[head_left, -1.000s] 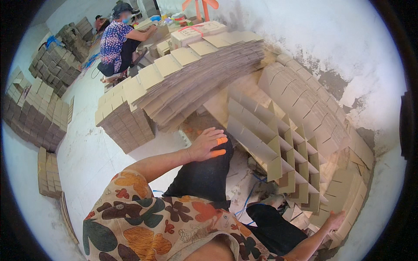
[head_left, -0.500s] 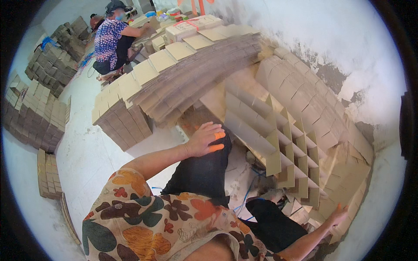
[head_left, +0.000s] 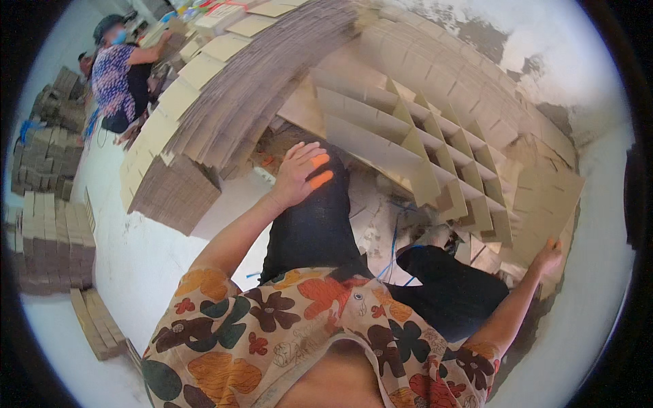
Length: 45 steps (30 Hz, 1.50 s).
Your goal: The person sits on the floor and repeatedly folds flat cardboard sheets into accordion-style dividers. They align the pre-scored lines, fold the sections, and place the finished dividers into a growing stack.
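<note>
My left hand (head_left: 303,175) lies flat on my knee in dark trousers (head_left: 309,228), its fingers stretched out and holding nothing. Orange covers wrap two of its fingers. At the right, my right hand (head_left: 547,257) grips the lower edge of a slotted cardboard sheet (head_left: 544,207). Its fingertips are partly hidden by the board. Left of that sheet stands a cardboard divider grid (head_left: 435,160), made of slotted strips crossed into open cells. The grid is tilted in front of me, apart from my left hand.
A long curved stack of cardboard strips (head_left: 252,85) runs across the far left, and another stack (head_left: 469,75) stands along the wall. A co-worker (head_left: 119,81) crouches at the back left. More cardboard bundles (head_left: 54,238) sit at the left. Blue straps (head_left: 392,251) lie on the floor.
The whole view has shifted, so the co-worker and stacks sit further left. My right hand has lifted the slotted sheet beside the grid. My left hand stays on my knee.
</note>
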{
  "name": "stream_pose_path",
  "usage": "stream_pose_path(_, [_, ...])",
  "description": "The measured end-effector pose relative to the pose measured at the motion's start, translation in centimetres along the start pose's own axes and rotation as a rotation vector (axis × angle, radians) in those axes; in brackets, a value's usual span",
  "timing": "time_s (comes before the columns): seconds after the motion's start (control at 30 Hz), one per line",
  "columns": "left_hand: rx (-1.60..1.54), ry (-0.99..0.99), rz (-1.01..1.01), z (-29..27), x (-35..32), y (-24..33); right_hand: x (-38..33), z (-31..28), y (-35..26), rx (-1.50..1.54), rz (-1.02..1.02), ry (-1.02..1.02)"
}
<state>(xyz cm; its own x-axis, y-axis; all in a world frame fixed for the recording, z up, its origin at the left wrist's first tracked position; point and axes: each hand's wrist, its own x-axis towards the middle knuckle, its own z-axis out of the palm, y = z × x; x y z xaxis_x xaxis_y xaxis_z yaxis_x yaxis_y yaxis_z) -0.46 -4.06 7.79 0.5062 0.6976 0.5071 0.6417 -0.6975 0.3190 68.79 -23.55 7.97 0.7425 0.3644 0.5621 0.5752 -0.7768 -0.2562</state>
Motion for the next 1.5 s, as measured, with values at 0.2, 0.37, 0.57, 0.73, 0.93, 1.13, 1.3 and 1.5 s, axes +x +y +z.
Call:
stream_pose_path(0.2, [-0.013, -0.01, 0.001, -0.2, 0.7, 0.2, 1.8, -4.6, -3.6, -0.048, -0.059, 0.027])
stream_pose_path(0.37, [0.015, 0.013, 0.013, 0.1, 0.9, 0.6, 0.9, -1.7, -1.7, -0.049, -0.084, -0.25])
stream_pose_path(0.57, [0.0, -0.005, 0.024, 0.1, 0.7, -0.1, 1.6, -3.8, -5.1, 0.419, -0.014, 0.078])
stream_pose_path(0.73, [-0.11, 0.127, -0.1, 0.5, 2.5, 1.4, 3.6, -11.4, -15.6, 0.577, -0.24, 0.25])
stream_pose_path(0.93, [-0.137, 0.255, 0.122, 3.5, 9.9, 2.9, -1.7, -14.8, -28.8, 0.628, -0.635, -0.215])
stream_pose_path(1.13, [-0.045, -0.028, 0.177, 6.1, 12.2, 1.4, -8.4, -11.3, -36.5, 0.858, -0.886, -0.436])
stream_pose_path(1.3, [-0.094, -0.057, 0.208, 5.8, 11.8, 0.5, -11.1, -11.6, -40.5, 0.891, -0.918, -0.519])
stream_pose_path(1.5, [-0.178, 0.007, 0.197, 6.7, 11.1, -0.4, -13.0, -9.1, -43.1, 0.787, -0.946, -0.67])
